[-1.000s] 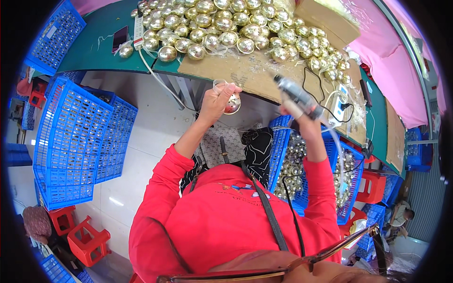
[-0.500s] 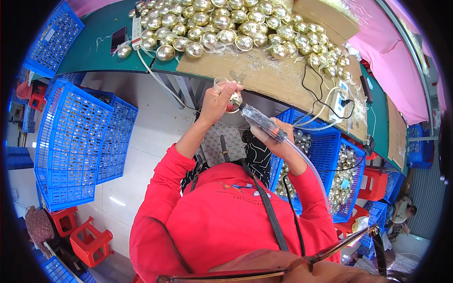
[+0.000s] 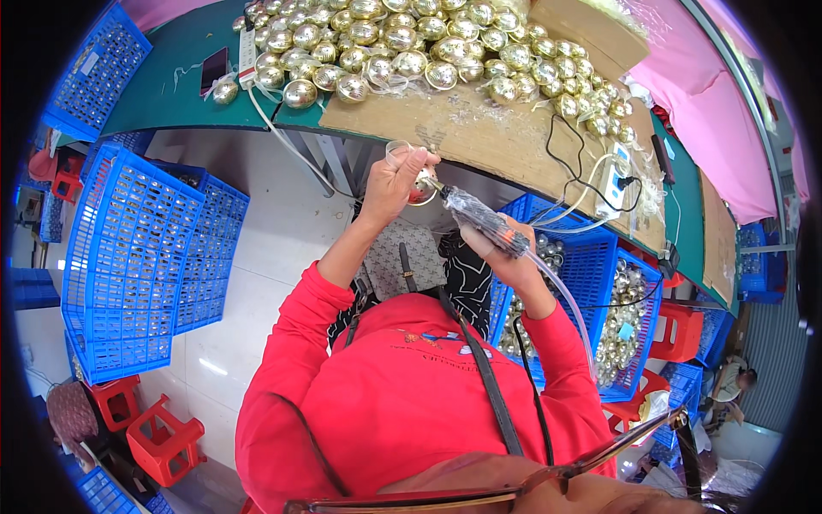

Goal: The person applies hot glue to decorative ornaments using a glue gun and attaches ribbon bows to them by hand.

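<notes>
My left hand [image 3: 394, 184] pinches a shiny gold-silver bauble [image 3: 421, 190] in front of the table edge. A clear ribbon loop [image 3: 398, 154] stands up beside the thumb. In my right hand [image 3: 507, 255] is a pen-shaped tool [image 3: 479, 218] wrapped in clear plastic, with a clear hose [image 3: 572, 304] trailing from its rear end. The tool's narrow metal tip points at the bauble's right side, at or very near its surface; whether they touch, I cannot tell. My fingers hide part of the bauble.
A heap of gold baubles [image 3: 401, 38] covers the table's far part, on cardboard [image 3: 479, 128]. A power strip [image 3: 615, 187] with cables lies at right, a phone [image 3: 215, 71] at left. Blue crates [image 3: 141, 265] stand left; a bauble-filled crate [image 3: 613, 257] is right. Red stools [image 3: 164, 439] stand lower left.
My right hand and the tool have shifted slightly to the right, and more of the metal tip shows beside the bauble. My left hand stays nearly in place with the bauble.
</notes>
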A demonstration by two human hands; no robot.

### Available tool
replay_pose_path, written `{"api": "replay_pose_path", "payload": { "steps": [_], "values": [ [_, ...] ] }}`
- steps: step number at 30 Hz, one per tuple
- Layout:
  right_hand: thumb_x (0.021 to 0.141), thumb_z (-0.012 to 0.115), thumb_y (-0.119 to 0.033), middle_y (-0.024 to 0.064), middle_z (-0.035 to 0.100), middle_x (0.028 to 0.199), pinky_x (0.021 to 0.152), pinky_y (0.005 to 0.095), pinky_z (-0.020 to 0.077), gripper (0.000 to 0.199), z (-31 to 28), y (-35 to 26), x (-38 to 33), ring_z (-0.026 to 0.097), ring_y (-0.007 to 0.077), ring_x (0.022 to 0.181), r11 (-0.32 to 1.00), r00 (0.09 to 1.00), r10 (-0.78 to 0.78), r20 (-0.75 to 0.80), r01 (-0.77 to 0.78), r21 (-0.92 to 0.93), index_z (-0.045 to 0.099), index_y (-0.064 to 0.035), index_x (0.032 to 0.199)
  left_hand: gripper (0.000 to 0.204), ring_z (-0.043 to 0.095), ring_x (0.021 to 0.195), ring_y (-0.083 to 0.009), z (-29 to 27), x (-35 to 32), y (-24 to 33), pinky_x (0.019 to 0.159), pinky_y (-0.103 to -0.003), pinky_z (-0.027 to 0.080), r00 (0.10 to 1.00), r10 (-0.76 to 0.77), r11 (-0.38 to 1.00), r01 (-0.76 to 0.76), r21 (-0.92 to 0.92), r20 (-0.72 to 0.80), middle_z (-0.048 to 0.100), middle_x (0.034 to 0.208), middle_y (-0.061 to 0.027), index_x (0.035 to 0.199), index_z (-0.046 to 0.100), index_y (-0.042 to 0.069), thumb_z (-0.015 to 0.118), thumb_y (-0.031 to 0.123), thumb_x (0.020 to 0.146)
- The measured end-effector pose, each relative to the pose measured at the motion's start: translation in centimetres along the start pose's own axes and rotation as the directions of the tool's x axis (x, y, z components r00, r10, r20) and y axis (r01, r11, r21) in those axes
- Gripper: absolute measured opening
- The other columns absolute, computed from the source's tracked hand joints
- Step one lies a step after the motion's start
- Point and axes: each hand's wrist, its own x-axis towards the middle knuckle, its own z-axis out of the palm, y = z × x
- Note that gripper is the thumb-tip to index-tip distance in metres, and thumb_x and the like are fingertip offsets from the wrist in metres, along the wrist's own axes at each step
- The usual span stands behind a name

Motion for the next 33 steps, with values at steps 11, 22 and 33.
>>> {"api": "replay_pose_path", "payload": {
  "steps": [11, 22, 33],
  "values": [
    [0.08, 0.068, -0.014, 0.0021, 0.063, 0.099, 0.079, 0.024, 0.0446, 0.028, 0.7, 2.8, 2.5, 0.057, 0.0092, 0.088, 0.55, 0.92, 0.391, 0.037, -0.266, 0.791, 0.064, -0.0029, 0.106, 0.034, 0.057, 0.081, -0.0083, 1.9, -3.4, -0.2, 0.072, -0.022, 0.044, 0.941, -0.128, 0.956, 0.202, -0.214, 0.315, 0.064, 0.097, -0.0048, 0.092, 0.066, -0.001, 0.048, 0.028, 0.095],
    [0.083, 0.064, -0.027, 0.0038, 0.058, 0.107, 0.084, 0.026, 0.0437, 0.044, 1.5, 1.7, 2.3, 0.052, 0.0102, 0.096, 0.618, 0.91, 0.33, 0.251, -0.409, 0.671, 0.052, -0.003, 0.118, 0.035, 0.059, 0.081, -0.01, 3.2, -3.7, 0.0, 0.073, -0.025, 0.047, 0.762, -0.306, 0.836, 0.502, -0.222, 0.571, 0.064, 0.091, -0.0058, 0.098, 0.065, -0.001, 0.051, 0.03, 0.093],
    [0.078, 0.067, -0.015, 0.017, 0.061, 0.098, 0.078, 0.0366, 0.0457, 0.03, -4.6, -0.5, -2.1, 0.058, 0.0317, 0.089, 0.907, 0.931, -0.27, -0.245, 0.161, -0.388, 0.059, 0.0006, 0.104, 0.04, 0.054, 0.069, -0.0048, 2.1, -4.7, 1.4, 0.063, -0.019, 0.043, 0.839, -0.398, 0.849, 0.491, -0.198, 0.372, 0.062, 0.081, -0.0018, 0.1, 0.065, -0.003, 0.052, 0.034, 0.093]
  ]
}}
